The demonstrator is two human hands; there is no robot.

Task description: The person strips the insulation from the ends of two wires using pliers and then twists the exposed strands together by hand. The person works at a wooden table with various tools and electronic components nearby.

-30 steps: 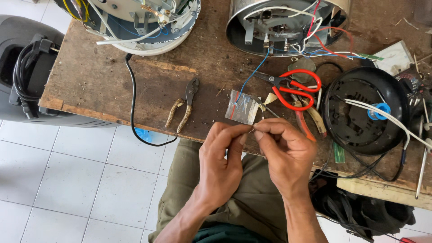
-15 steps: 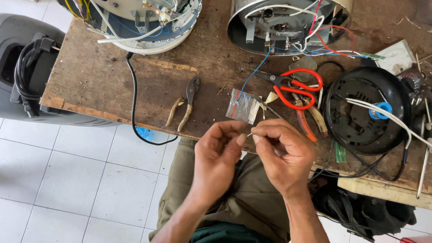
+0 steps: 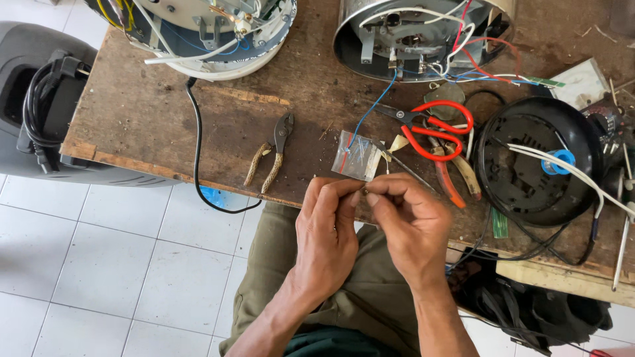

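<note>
My left hand (image 3: 329, 231) and my right hand (image 3: 411, 225) meet at the fingertips just off the front edge of a worn wooden workbench (image 3: 152, 125). Together they pinch a tiny metal part (image 3: 363, 192), too small to make out. Just beyond the fingers lies a small clear plastic bag (image 3: 356, 156) with a thin blue wire (image 3: 374, 112) running over it. Red-handled scissors (image 3: 436, 127) lie to the right of the bag. Rusty pliers (image 3: 271, 155) lie to the left of it.
Two opened round appliance bases with exposed wiring stand at the back, one white (image 3: 211, 33) and one metal (image 3: 423, 33). A black round base (image 3: 536, 165) with white cables sits at the right. A black power cord (image 3: 198, 165) hangs over the bench edge. A grey appliance (image 3: 40, 112) stands on the white tiled floor at left.
Both hands have stayed together at the bench edge, fingers shifting slightly on the small part. Nothing on the bench has moved.
</note>
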